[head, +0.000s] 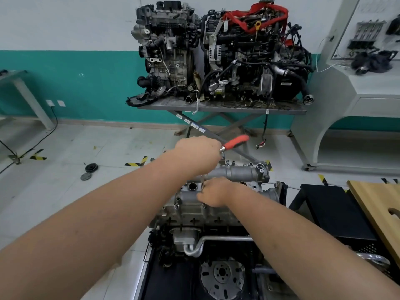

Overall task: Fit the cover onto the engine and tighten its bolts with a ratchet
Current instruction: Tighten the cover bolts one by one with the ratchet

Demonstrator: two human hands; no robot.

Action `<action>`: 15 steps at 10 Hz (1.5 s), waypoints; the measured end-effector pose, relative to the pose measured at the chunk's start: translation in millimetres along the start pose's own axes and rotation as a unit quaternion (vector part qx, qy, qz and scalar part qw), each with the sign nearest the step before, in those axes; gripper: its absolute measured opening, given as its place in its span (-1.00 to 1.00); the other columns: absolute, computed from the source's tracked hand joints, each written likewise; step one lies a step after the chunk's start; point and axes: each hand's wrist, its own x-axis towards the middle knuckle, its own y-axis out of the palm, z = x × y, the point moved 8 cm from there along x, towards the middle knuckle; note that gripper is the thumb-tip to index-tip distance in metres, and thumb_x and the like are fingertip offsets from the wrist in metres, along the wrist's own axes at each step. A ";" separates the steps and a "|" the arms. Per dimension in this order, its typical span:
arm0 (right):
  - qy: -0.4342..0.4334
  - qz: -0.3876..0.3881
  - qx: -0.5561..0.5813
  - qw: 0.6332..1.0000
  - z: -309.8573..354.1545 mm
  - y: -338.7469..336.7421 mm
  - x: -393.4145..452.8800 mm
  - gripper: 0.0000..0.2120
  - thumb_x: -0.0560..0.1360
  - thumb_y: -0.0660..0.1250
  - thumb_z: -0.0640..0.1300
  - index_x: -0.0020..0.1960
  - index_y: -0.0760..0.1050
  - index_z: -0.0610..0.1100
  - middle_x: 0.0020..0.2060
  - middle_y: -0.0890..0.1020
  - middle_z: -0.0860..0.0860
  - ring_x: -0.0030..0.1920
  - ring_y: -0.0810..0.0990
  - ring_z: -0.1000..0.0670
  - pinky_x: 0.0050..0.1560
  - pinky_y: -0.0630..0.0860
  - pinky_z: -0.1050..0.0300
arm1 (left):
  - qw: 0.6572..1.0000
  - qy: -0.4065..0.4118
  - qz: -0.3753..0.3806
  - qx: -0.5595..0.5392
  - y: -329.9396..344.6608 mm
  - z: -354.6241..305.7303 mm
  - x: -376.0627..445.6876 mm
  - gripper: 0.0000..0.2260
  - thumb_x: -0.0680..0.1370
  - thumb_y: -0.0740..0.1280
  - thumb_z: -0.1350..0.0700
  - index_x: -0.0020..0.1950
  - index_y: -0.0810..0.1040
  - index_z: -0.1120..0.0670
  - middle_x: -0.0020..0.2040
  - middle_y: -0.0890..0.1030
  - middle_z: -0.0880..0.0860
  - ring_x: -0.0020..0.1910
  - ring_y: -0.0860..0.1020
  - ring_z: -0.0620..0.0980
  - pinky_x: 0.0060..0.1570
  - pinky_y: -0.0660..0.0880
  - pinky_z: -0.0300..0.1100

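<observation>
A person's two bare forearms are reaching forward from the bottom of the view toward an engine (207,215) that is sitting low in front of them. The silver cover (236,173) is lying across the top of the engine, with small bolts standing along its edges.

The left hand (198,151) is raised above the cover, its grip curling round the head end of a ratchet (234,142). The ratchet's red handle is sticking out to the right of the fist, angling slightly upward. A thin metal extension bar (202,182) is dropping straight down from under this hand toward the cover.

The right hand (216,192) is sitting lower, just above the near edge of the cover, its grip pinching the lower part of the extension bar. The tip of the bar is hidden behind the fingers, so which bolt it is meeting cannot be told.

Beyond the hands, two larger engines (218,50) are standing side by side on a grey folding table (220,108) against a white and teal wall. A red strap is lying over the right-hand one. A grey cabinet (355,94) is standing at the far right, a wooden board (381,211) is lying at the right edge, and two dark round discs (89,171) are lying on the tiled floor at the left.
</observation>
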 end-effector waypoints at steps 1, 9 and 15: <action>-0.001 0.002 -0.001 1.000 -0.4 -2.9 -3.8 -0.66 0.65 0.04 -0.06 0.24 0.51 -0.15 0.19 0.52 -0.13 0.11 0.45 -0.07 0.08 0.36 0.04 | 0.971 0.088 -0.197 0.108 -1.7 -16.8 -18.1 -0.78 0.65 0.25 -0.09 -0.06 0.55 0.01 -0.25 0.45 -0.06 -0.18 0.51 0.07 -0.10 0.29 -0.06; 0.017 0.034 -0.033 0.999 -0.2 -3.3 -5.6 -0.52 0.64 0.02 0.05 0.45 0.36 -0.16 0.40 0.45 -0.11 0.35 0.43 -0.16 0.22 0.37 0.00 | 0.656 -0.201 0.011 -0.727 59.4 32.2 -23.3 -0.86 0.61 0.17 0.10 -0.07 0.44 0.12 -0.41 0.59 0.04 -0.29 0.70 0.08 -0.10 0.53 -0.04; -0.001 0.016 -0.011 1.000 -2.9 7.0 5.0 -0.73 0.60 0.05 0.03 0.08 0.42 -0.10 0.21 0.55 -0.10 0.01 0.40 -0.07 0.01 0.31 0.03 | 0.998 -0.002 -0.027 -0.052 7.3 1.7 -11.0 -0.80 0.69 0.13 -0.04 0.01 0.47 0.00 -0.18 0.52 0.01 -0.18 0.55 0.07 -0.24 0.44 -0.07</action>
